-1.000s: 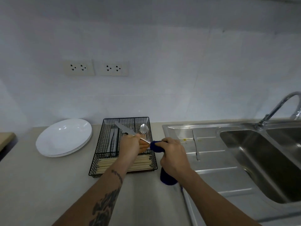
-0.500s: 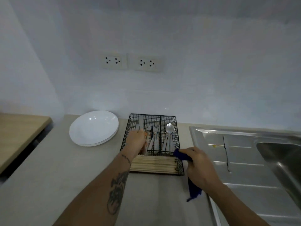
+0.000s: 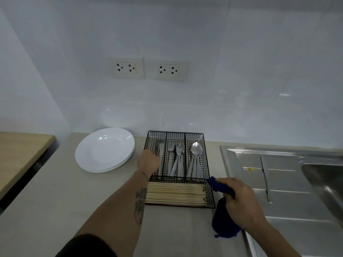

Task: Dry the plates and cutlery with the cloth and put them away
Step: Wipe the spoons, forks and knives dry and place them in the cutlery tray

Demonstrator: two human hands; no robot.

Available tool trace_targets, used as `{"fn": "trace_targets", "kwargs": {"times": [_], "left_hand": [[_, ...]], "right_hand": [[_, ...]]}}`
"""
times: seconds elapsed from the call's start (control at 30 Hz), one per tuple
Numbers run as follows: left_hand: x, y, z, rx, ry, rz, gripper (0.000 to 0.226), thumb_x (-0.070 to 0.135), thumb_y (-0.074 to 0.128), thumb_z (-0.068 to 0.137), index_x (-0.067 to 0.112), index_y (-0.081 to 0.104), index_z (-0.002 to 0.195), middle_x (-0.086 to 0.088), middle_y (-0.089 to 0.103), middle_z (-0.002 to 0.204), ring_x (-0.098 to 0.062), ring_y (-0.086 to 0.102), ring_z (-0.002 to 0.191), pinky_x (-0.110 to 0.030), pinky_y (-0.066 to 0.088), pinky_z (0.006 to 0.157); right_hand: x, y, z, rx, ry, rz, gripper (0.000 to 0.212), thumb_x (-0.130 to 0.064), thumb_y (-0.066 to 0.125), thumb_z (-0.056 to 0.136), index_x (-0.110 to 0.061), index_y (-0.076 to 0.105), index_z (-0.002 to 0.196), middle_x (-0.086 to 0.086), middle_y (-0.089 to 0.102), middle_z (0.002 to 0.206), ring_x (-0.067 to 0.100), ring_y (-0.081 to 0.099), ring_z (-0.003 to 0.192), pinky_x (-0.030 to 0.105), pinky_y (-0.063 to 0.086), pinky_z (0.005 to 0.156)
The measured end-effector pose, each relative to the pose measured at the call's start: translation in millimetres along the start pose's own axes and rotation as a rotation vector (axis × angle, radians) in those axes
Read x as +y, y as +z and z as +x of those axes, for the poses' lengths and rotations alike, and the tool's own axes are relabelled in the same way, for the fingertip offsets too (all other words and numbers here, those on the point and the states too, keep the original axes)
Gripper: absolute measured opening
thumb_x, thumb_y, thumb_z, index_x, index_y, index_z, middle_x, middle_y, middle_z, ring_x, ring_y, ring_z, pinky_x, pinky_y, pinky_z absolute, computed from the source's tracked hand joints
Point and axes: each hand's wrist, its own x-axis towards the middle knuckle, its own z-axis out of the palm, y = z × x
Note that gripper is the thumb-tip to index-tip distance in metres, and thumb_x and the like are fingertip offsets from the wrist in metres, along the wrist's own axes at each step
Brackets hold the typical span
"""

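While my right hand stays curled round the blue cloth, one end of it poking out past my thumb and the rest hanging down toward the counter, I can see that hand sits just off the near right corner of the black wire cutlery basket. My left hand is over the basket's left edge, at the knife compartment; it is blurred, and I cannot tell whether its fingers hold anything. Inside the basket, the knives lie in the left compartment, the forks in the middle one, the spoons in the right one, and wooden chopsticks fill the long near section. Left of the basket, just beside it, stands a stack of white plates. Right of the basket is the steel drainboard, and one knife lies on it.
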Motion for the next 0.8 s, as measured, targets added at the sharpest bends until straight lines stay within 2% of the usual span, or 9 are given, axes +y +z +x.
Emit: {"fn": "trace_targets", "kwargs": {"times": [0.1,0.2,0.3,0.4,0.5,0.57,0.67,0.8], "left_hand": [[1,5,-3,0.005,0.029,0.081,0.018,0.001,0.052,0.086,0.006,0.053,0.069,-0.006,0.057,0.071,-0.012,0.050,0.058,-0.022,0.037,0.044],[-3,7,-7,0.018,0.074,0.158,0.017,0.004,0.056,0.086,0.007,0.052,0.070,-0.006,0.057,0.070,-0.012,0.050,0.058,-0.024,0.042,0.050],[-4,3,-10,0.056,0.123,0.212,0.012,0.008,0.058,0.082,0.004,0.057,0.072,-0.007,0.059,0.071,-0.015,0.052,0.058,-0.024,0.039,0.047],[14,15,-19,0.100,0.261,0.163,0.012,0.007,0.059,0.080,-0.002,0.064,0.085,-0.008,0.064,0.085,-0.026,0.061,0.075,-0.030,0.046,0.062],[49,47,-44,0.059,0.400,0.116,0.025,0.004,0.057,0.085,0.006,0.068,0.107,-0.008,0.067,0.095,-0.022,0.060,0.073,-0.024,0.043,0.059],[71,77,-62,0.021,0.503,0.108,0.026,0.003,0.054,0.085,0.007,0.069,0.106,-0.010,0.068,0.101,-0.022,0.062,0.080,-0.023,0.043,0.061],[99,128,-91,-0.068,0.579,0.076,0.033,0.003,0.051,0.087,0.010,0.068,0.114,-0.005,0.067,0.111,-0.022,0.063,0.103,-0.025,0.048,0.081],[126,194,-126,-0.169,0.620,0.115,0.028,0.006,0.052,0.086,0.011,0.070,0.106,-0.006,0.067,0.106,-0.023,0.063,0.100,-0.031,0.050,0.086]], "right_hand": [[7,-4,-3,-0.002,0.041,0.010,0.053,0.014,0.058,0.078,-0.023,0.067,0.114,-0.010,0.061,0.106,0.001,0.053,0.093,-0.001,0.033,0.079],[15,-9,-2,0.047,0.085,0.046,0.054,0.015,0.057,0.077,-0.025,0.067,0.112,-0.010,0.062,0.105,-0.001,0.054,0.092,-0.001,0.034,0.077],[24,-18,-2,0.085,0.141,0.089,0.053,0.013,0.055,0.080,-0.028,0.067,0.112,-0.012,0.062,0.106,-0.006,0.054,0.093,0.002,0.036,0.077],[41,-36,-5,0.134,0.208,0.126,0.053,0.012,0.053,0.081,-0.030,0.066,0.112,-0.012,0.063,0.105,-0.006,0.055,0.093,0.003,0.037,0.076],[61,-57,-10,0.203,0.267,0.132,0.053,0.012,0.053,0.080,-0.028,0.066,0.111,-0.009,0.065,0.102,-0.006,0.054,0.089,0.001,0.036,0.074],[74,-69,-14,0.226,0.291,0.124,0.051,0.011,0.053,0.080,-0.026,0.066,0.112,-0.008,0.065,0.103,-0.003,0.055,0.087,0.001,0.034,0.074],[96,-85,-19,0.242,0.342,0.134,0.049,0.008,0.054,0.082,-0.025,0.066,0.116,-0.007,0.065,0.105,0.000,0.054,0.088,0.001,0.033,0.072],[122,-102,-30,0.244,0.387,0.133,0.048,0.007,0.054,0.082,-0.027,0.066,0.114,-0.011,0.065,0.103,-0.002,0.055,0.088,0.001,0.034,0.071]]}}
